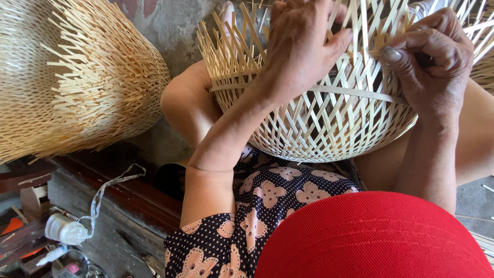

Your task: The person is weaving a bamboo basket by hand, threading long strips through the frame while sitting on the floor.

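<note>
Basket (329,118), open bamboo lattice, resting bottom-up on the lap between the knees, above the dark flowered dress (267,195); lower bowl woven through in a regular crisscross, girdled by one flat horizontal band (355,93); upper edge unfinished by the look of it, loose strip ends (226,46) fanning out at the left and along the top, so body judged largely done, rim and trimming left. Left hand (301,49) laid over the weave near the top, fingers curled and pressed against the strips, steadying; whether gripping a single strip cannot be told. Right hand (435,62) at the right side, thumb and fingertips pinching one thin strip (378,51) just above the band. Red cap brim (375,237) filling the lower right. Second basket (72,77), much denser, bristling with untrimmed ends, lying to the left, well apart. Dark wooden bench (113,206) below it, with a white spool (64,229) trailing a pale plastic cord (110,188), and small clutter too blurred to name.
</note>
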